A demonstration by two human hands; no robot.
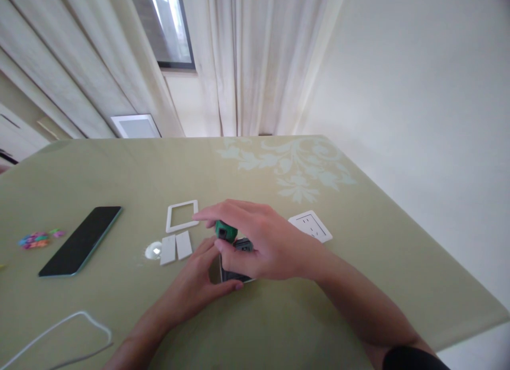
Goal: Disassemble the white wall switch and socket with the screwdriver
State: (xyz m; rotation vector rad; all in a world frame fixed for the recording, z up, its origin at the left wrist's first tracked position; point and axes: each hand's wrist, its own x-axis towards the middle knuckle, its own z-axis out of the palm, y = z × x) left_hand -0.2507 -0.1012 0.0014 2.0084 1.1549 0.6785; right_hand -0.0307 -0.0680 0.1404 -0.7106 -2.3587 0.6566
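My right hand (271, 240) is closed around a green screwdriver handle (226, 230), seen nearly end-on, with its tip hidden below. Under it lies a dark wall-switch body (229, 275) with a pale edge, mostly covered by my hands. My left hand (195, 277) grips this body from the left, its thumb along the near edge and its fingers on the far side. To the left are a white square frame (169, 219) and two white switch rockers, a left one (168, 250) and a right one (184, 245). A white socket plate (305, 221) rests beyond my right wrist.
A black-screened tablet or phone (82, 242) lies on the table (358, 290) at left, beside small colourful pieces (37, 240). A shiny round patch (153, 251) is next to the rockers. A white cable (59, 323) curves at the near left. A wall (430, 120) runs along the right.
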